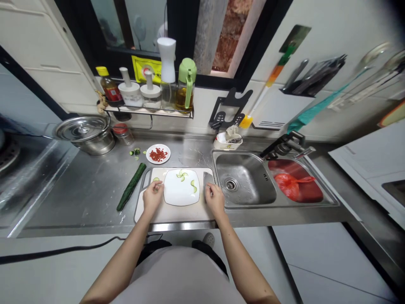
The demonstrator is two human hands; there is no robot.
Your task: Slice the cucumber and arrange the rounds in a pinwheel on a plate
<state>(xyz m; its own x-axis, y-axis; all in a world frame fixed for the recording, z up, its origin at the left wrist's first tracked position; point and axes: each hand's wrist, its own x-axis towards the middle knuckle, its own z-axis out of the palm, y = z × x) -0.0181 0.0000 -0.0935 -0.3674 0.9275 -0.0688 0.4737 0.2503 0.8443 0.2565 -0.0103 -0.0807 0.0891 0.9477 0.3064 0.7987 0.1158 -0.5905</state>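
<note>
A white square plate (177,192) with a dark rim rests on the cutting board (186,214). Thin cucumber slices (182,175) lie fanned near its far edge, and a few more (193,186) curve along its right side. At the plate's left edge is my left hand (153,196), fingers pinched together; anything between them is too small to make out. A pale green cucumber piece (156,179) lies just beyond that hand. My right hand (215,197) has curled fingers at the board's right side, over the near end of a knife blade (208,179). Its fingertips' contents are hidden.
A whole cucumber (131,187) lies left of the board. Behind stand a small plate of chopped red pieces (158,154), cucumber scraps (136,151), a lidded pot (95,141) and a jar (123,134). To the right, the double sink (247,177) holds a red bag (287,186).
</note>
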